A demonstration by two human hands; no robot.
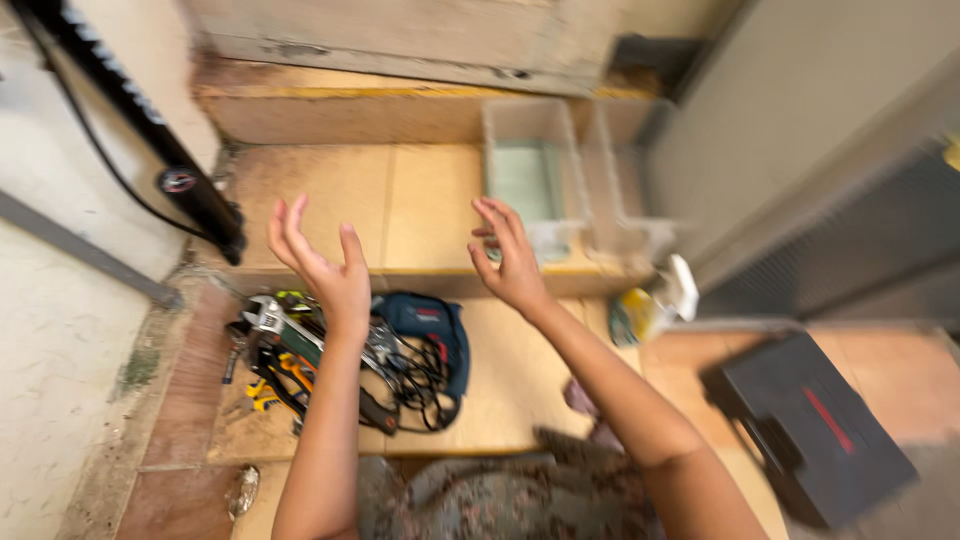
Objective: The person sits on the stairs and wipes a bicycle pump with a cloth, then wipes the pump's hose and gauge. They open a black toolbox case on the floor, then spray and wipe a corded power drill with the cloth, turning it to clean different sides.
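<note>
Plywood boards [400, 200] cover the steps. Your left hand [322, 262] and right hand [510, 258] hover open and empty, above the tool pile [330, 350] and blue power tool [430, 330] at 6 o'clock; clear bins [540, 170] at 1 o'clock.

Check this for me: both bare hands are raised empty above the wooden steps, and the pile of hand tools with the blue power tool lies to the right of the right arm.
One thing is wrong. In the head view, the pile of hand tools and the blue power tool lie around the left arm, left of the right arm. The left hand and right hand are indeed empty above the wooden steps.
</note>
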